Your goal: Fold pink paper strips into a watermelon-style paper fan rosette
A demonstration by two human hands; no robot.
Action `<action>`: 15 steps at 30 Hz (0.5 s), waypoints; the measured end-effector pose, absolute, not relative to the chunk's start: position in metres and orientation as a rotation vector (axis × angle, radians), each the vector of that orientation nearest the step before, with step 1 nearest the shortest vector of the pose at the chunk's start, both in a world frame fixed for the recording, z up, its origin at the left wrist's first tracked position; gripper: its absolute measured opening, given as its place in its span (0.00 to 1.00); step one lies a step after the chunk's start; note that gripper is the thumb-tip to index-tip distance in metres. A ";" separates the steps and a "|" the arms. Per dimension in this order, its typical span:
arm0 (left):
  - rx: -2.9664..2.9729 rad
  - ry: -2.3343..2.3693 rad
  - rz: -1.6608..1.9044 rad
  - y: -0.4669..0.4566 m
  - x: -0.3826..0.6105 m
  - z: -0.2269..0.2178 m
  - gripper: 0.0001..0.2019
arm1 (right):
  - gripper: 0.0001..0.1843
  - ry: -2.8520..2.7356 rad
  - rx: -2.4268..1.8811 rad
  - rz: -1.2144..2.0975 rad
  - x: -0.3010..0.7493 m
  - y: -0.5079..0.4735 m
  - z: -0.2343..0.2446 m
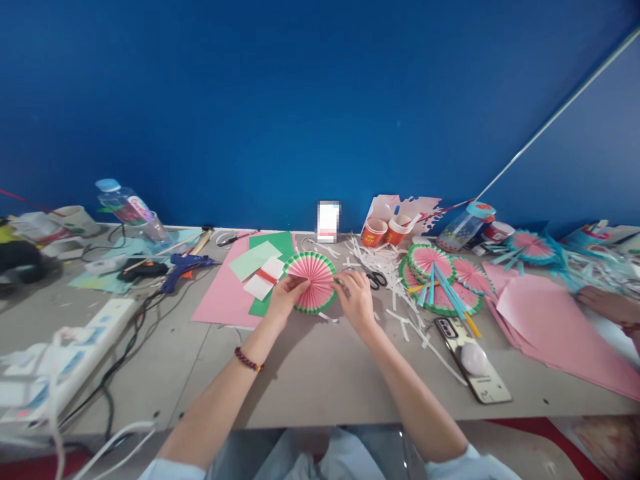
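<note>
A round pleated paper fan (316, 283), pink with a green and white rim, is held up over the table between my two hands. My left hand (289, 293) pinches its left side, thumb lying over the pink folds. At the right edge, the fingers of my right hand (356, 297) close on the green rim. Behind my left hand lie a white card with a red stripe (265, 277), a pale green sheet (256, 260), a green sheet (277, 245) and a pink sheet (220, 300). Black scissors (377, 280) rest just beyond my right hand.
White paper strips (400, 313) are strewn to the right, near finished watermelon fans (450, 280) and a phone (475, 363). Red paper cups (375, 232) stand at the back. At left are a blue glue gun (183, 270), cables and a power strip (95, 347). Another person's hand (605, 307) is far right.
</note>
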State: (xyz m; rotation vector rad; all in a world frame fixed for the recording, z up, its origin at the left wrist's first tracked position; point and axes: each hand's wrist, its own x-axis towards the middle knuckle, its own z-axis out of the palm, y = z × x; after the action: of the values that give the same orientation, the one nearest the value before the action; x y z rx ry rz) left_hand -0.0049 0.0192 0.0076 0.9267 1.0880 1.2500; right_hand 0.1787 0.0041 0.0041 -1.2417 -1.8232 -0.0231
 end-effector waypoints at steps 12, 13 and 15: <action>0.918 1.034 1.198 0.021 -0.006 0.003 0.18 | 0.08 -1.671 -1.265 0.100 0.181 0.010 -0.002; 0.914 1.019 1.194 0.021 -0.006 0.002 0.19 | 0.08 -1.653 -1.257 0.121 0.181 0.010 -0.002; 0.915 1.001 1.188 0.020 -0.005 0.002 0.19 | 0.08 -1.637 -1.243 0.153 0.181 0.011 -0.003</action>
State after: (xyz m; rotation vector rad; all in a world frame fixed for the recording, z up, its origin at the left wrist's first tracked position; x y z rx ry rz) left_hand -0.0051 0.0203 0.0024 0.9151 1.0007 1.1878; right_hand 0.1810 0.0106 -0.0025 -1.2433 -1.6372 0.1528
